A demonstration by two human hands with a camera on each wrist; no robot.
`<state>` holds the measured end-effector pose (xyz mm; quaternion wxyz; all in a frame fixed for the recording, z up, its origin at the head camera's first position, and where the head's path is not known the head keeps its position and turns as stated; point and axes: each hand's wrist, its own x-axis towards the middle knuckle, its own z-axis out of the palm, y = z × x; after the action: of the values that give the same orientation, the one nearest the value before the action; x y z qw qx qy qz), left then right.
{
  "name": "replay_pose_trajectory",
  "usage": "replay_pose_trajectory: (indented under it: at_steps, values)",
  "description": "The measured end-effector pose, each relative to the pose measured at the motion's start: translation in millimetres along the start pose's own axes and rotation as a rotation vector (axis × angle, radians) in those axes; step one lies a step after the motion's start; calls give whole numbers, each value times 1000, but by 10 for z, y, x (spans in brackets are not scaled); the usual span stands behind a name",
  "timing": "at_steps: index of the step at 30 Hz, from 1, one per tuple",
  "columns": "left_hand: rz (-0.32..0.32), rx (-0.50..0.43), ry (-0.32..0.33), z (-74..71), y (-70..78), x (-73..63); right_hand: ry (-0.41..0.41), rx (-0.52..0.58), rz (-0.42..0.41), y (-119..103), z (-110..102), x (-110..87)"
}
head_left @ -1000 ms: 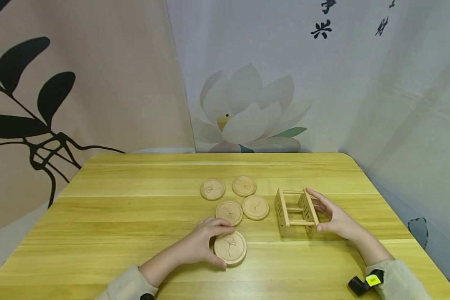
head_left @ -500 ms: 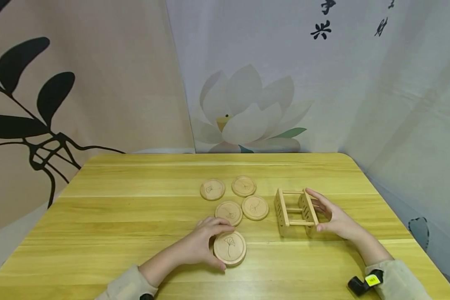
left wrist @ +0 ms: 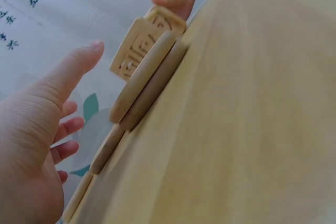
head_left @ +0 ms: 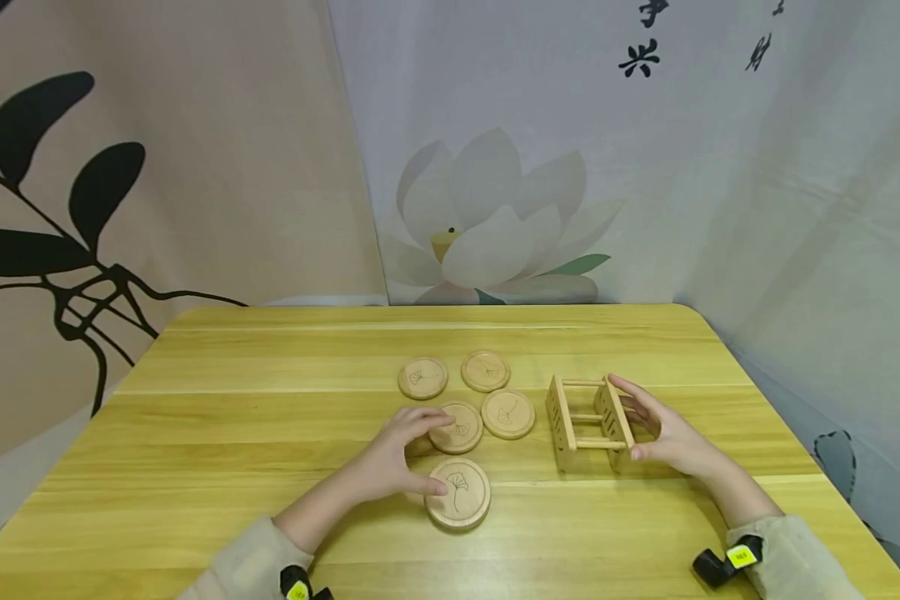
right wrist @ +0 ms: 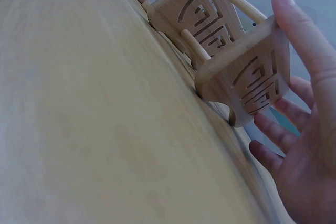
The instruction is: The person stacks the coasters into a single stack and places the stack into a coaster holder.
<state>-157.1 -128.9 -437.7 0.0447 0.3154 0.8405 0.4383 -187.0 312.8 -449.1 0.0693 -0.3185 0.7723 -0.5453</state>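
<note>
Two round wooden coasters (head_left: 457,493) lie stacked near the table's front, the upper one engraved with a ginkgo leaf. My left hand (head_left: 390,462) hovers at their left with fingers spread. Its thumb overlaps the stack's edge in the head view, while the left wrist view shows a gap between thumb (left wrist: 79,66) and stack. The left fingertips overlap a single coaster (head_left: 461,429) farther back. At the right stands a wooden coaster holder (head_left: 570,429) with slotted side panels and dowels. My right hand (head_left: 671,433) holds its right panel (right wrist: 252,80), thumb and forefinger at opposite ends.
Three more engraved coasters lie flat farther back: one at left (head_left: 423,378), one at the rear (head_left: 485,371), and one (head_left: 507,414) left of the holder. Behind the wooden table (head_left: 270,358) hangs a printed cloth backdrop (head_left: 270,167).
My left hand has let go of the coaster stack and moved up and slightly left, its fingers spreading. The stack stays in place. My right hand keeps its hold on the holder.
</note>
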Motion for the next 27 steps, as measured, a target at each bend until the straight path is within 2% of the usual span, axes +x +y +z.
replay_pose_trajectory:
  at_steps: [9,14,18,27]
  values:
    - [-50,14,103,-137,-171,119,-1,1,12,-36,18,10]
    - [-52,10,161,-235,-264,200,2,-2,13,-50,23,16]
    - [-54,13,188,-291,-341,246,-2,-5,9,-37,29,7]
    - [-117,31,235,-375,-478,366,-2,-10,0,-55,25,3]
